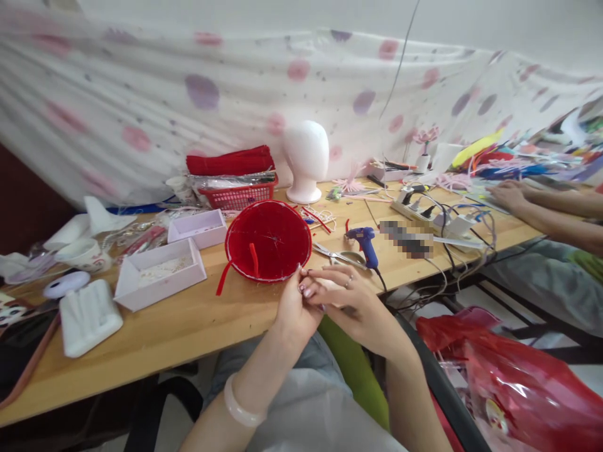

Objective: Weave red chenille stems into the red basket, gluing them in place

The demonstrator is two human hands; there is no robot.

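Note:
My left hand and my right hand meet just past the table's front edge. Their fingertips are pinched together, and anything between them is too small or hidden to make out. Right behind them a red cone-shaped piece lies with its wide round opening towards me, its rim edged in a pale line. One red strip hangs over its rim, and another red strip crosses the opening. Scissors lie to the right of the cone, beside a blue glue gun.
White boxes and a red basket stand at the left and back, near a white foam head. Cables run from a power strip on the right. Another person's hands rest farther right. A red plastic bag lies below.

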